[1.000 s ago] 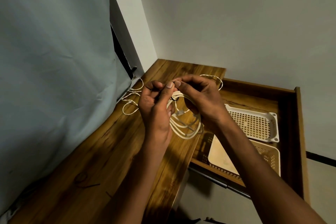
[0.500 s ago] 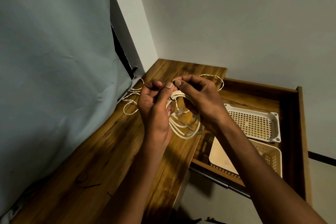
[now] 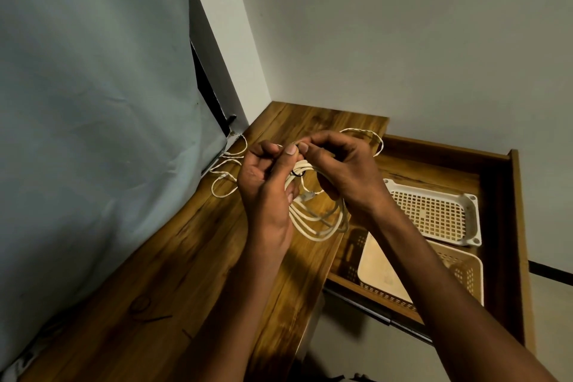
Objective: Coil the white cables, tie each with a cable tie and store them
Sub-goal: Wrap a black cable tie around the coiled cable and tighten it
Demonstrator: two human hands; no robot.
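A coiled white cable (image 3: pixel 313 223) hangs between my two hands above the wooden table (image 3: pixel 192 257). A thin black cable tie (image 3: pixel 297 174) wraps the top of the coil. My left hand (image 3: pixel 266 189) and my right hand (image 3: pixel 344 170) meet fingertip to fingertip at the top of the coil, pinching the tie's ends. A second, loose white cable (image 3: pixel 228 178) lies on the table behind my left hand, and part of it loops behind my right hand (image 3: pixel 376 141).
An open wooden drawer (image 3: pixel 508 226) at the right holds a white perforated tray (image 3: pixel 434 211) and a beige basket (image 3: pixel 465 270). A grey cloth (image 3: pixel 93 133) hangs along the left. Black cable ties (image 3: pixel 145 308) lie on the near table.
Both hands with the coil have drifted slightly up and left; the fingertips stay pinched at the tie.
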